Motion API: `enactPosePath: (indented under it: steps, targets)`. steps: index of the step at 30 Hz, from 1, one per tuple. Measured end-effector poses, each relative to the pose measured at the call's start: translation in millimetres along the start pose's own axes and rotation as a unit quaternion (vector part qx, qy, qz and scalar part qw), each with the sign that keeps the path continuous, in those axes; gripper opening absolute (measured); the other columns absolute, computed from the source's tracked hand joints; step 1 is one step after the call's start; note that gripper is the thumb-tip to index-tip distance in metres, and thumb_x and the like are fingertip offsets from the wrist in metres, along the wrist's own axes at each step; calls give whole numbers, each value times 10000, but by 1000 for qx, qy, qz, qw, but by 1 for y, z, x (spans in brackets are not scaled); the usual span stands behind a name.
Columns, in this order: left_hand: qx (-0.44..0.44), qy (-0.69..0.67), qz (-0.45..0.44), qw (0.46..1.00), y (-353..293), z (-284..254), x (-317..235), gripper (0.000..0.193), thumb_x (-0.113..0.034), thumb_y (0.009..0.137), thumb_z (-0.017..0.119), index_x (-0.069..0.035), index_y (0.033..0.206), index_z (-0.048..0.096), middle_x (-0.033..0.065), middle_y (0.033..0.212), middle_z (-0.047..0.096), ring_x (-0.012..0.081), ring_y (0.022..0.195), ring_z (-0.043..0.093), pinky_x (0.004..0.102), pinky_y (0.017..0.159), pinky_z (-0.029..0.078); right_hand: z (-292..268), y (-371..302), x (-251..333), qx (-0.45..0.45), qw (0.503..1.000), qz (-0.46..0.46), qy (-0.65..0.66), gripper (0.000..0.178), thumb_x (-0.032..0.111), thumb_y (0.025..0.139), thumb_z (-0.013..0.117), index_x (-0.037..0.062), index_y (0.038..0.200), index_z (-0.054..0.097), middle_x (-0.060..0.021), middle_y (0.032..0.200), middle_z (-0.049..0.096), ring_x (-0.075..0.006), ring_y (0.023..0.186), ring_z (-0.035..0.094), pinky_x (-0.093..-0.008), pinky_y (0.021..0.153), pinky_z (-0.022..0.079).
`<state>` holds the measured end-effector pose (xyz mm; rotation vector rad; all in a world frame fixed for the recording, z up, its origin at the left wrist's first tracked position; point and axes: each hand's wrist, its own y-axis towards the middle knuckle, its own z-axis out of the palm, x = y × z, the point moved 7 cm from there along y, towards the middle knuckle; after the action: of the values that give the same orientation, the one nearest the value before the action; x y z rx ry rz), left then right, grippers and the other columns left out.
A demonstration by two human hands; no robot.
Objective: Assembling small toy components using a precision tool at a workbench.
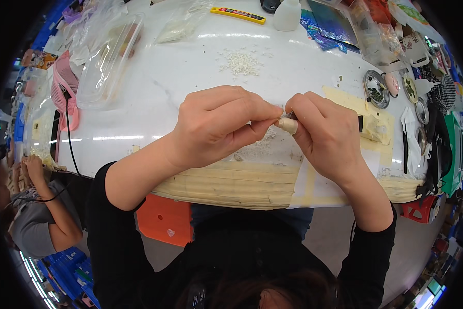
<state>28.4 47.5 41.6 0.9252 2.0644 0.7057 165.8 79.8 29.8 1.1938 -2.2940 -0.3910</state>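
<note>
My left hand (218, 126) and my right hand (326, 131) meet above the front part of a white table (164, 98). Both pinch one small cream-coloured piece (288, 125) between their fingertips. A thin dark tool tip shows at my right fingers, just above that piece; its dark handle end (360, 123) sticks out past my right hand. Pale crumbs lie on the table under the hands. Black sleeves cover both forearms.
Beige tape (231, 183) covers the table's front edge. A heap of small white grains (241, 64), a yellow utility knife (238, 15), a white bottle (287, 14), clear plastic trays (108, 59) and round metal tins (376, 88) lie farther back. Another person (38, 216) sits at lower left.
</note>
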Motion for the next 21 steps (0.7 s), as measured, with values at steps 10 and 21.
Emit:
enactPosePath:
  steps: [10,21]
  targets:
    - [0,7,-9,1000,-1,-1,1,229,113,689,748,1,884,704,77,750,692,187,632,669,256,543,510,-1,1,4,0,999,-13,-30,195,158,789,716,111,831,532,-28,662,485,-216,568,565,-340,462,413]
    - [0,6,-2,1000,0,0,0,228,118,686,747,5,878,698,84,770,698,192,641,673,259,552,520,-1,1,1,-10,1000,-8,-27,215,215,817,707,103,843,525,-32,679,494,-220,580,568,-340,469,425]
